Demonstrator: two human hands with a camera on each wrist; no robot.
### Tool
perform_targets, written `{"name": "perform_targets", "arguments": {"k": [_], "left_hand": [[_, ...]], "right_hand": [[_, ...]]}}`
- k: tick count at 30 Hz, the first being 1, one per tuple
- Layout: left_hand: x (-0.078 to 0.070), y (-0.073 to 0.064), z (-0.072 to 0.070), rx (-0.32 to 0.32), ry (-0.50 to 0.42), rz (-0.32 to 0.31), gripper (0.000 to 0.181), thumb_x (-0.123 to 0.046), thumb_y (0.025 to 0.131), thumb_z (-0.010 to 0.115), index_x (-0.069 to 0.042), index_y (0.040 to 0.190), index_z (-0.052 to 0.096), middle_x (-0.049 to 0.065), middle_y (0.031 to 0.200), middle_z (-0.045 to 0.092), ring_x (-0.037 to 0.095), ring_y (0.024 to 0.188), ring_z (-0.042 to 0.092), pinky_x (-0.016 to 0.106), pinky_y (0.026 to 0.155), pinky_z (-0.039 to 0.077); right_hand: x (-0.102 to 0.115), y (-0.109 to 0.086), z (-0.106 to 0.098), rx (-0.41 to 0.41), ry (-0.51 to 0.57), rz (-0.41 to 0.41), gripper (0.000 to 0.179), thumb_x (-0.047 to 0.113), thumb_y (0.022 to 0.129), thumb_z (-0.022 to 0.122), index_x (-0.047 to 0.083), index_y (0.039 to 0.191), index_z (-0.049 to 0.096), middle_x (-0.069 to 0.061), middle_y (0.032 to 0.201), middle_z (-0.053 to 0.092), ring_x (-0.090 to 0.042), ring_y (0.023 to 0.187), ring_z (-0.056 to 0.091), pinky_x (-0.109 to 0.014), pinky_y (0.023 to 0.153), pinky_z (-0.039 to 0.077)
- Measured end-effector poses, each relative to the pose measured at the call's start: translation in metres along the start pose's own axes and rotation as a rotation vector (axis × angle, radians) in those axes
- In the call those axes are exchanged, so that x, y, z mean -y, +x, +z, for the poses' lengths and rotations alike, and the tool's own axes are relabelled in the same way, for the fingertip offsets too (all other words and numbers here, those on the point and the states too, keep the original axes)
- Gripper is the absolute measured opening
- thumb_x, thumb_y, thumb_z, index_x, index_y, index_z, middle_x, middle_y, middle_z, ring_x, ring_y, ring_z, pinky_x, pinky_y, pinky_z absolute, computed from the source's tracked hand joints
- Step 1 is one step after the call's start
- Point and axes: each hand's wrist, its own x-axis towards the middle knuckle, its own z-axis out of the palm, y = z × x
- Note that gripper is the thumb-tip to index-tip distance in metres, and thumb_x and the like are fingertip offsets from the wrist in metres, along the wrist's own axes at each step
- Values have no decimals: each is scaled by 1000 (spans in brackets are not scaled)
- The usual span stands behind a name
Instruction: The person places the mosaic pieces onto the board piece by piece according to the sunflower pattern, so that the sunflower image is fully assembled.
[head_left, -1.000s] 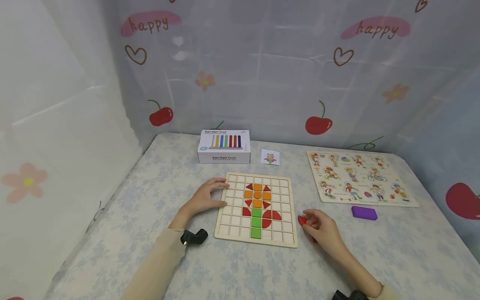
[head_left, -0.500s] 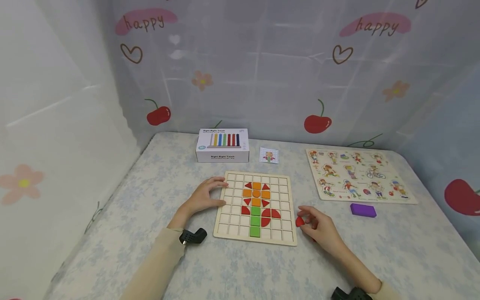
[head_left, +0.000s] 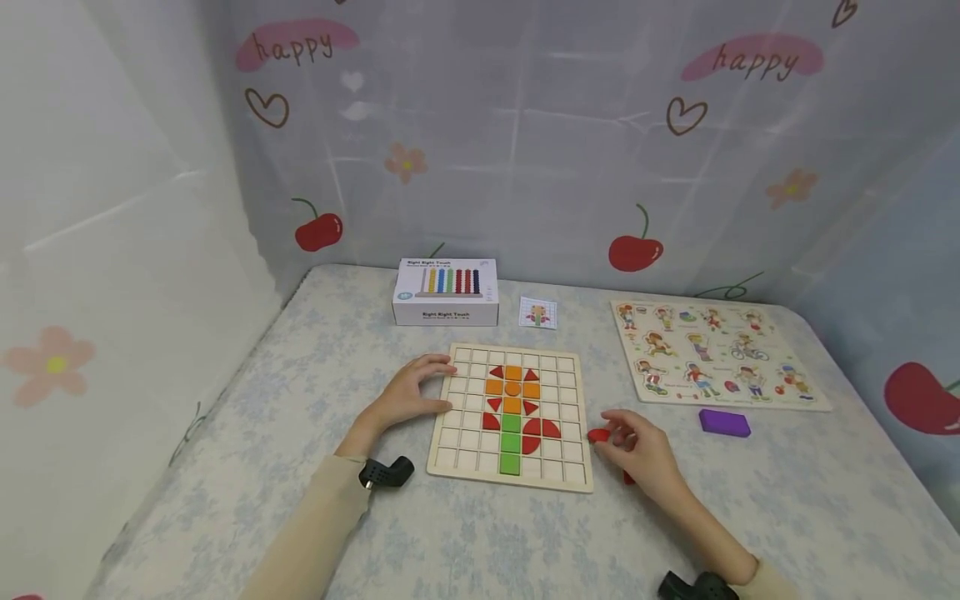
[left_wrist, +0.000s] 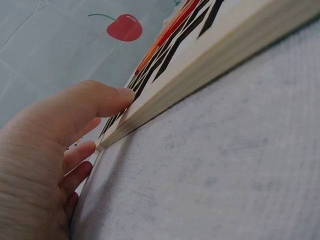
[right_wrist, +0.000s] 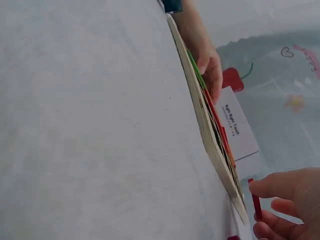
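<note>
A wooden grid board [head_left: 564,477] lies flat on the table, carrying orange, red and green pieces. Against its left edge rests my left hand [head_left: 408,393], thumb and fingers extended and touching the frame. Beyond the board's right edge, my right hand [head_left: 647,457] pinches a flat red piece [head_left: 597,435] with a rounded edge between thumb and fingers. In the right wrist view this red piece [right_wrist: 256,200] is seen edge-on, held apart from the board. Another red piece [head_left: 628,478] lies under the right hand, mostly hidden by it.
Behind the board stand a white box [head_left: 446,312] and a small pattern card [head_left: 537,312]. A wooden picture puzzle [head_left: 723,354] lies at the back right, with a purple block [head_left: 724,422] in front of it. Curtains enclose the table's back and sides.
My right hand has shifted slightly left toward the board, turning the red piece between its fingers. The left hand stays at the board's left edge.
</note>
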Motion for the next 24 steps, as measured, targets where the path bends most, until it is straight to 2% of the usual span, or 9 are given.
{"name": "perform_targets", "arguments": {"k": [4, 7, 10, 14, 19, 24], "left_hand": [[2, -2, -2, -3, 10, 1, 56, -27, 75, 81, -17, 127, 61, 5, 145, 46, 31, 139, 36, 56, 113, 29], [3, -4, -2, 1, 13, 8, 57, -28, 75, 80, -16, 127, 60, 6, 146, 45, 33, 139, 35, 57, 113, 28], [2, -4, -3, 2, 15, 7, 57, -28, 75, 80, -16, 128, 60, 6, 146, 44, 34, 139, 35, 57, 113, 28], [2, -3, -2, -2, 32, 9, 57, -29, 76, 79, -17, 128, 60, 5, 146, 45, 32, 139, 35, 57, 113, 28], [0, 0, -1, 2, 38, 16, 57, -29, 75, 80, -18, 128, 61, 4, 145, 46, 30, 138, 37, 55, 113, 29], [1, 0, 0, -1, 43, 25, 56, -29, 75, 80, -18, 127, 61, 3, 145, 47, 29, 138, 38, 55, 113, 30]], "right_hand": [[24, 11, 15, 10, 48, -21, 40, 7, 77, 77, 2, 114, 63, -6, 91, 65, -13, 76, 54, -19, 62, 45], [46, 22, 33, 31, 101, -71, 39, 6, 77, 77, 1, 113, 64, -7, 90, 65, -17, 77, 55, -19, 62, 45], [69, 31, 54, 79, 158, -114, 39, 5, 77, 76, 1, 114, 64, -8, 90, 64, -19, 77, 56, -20, 62, 46], [91, 41, 81, 160, 170, -129, 40, 9, 78, 76, 3, 116, 63, -4, 91, 63, -18, 80, 55, -21, 65, 46], [104, 50, 102, 206, 108, -130, 40, 13, 78, 78, 4, 115, 64, -2, 89, 62, -14, 75, 50, -20, 62, 42], [105, 53, 113, 213, 61, -124, 38, 11, 77, 78, 5, 112, 64, -3, 86, 62, -11, 70, 47, -18, 60, 40]]}}
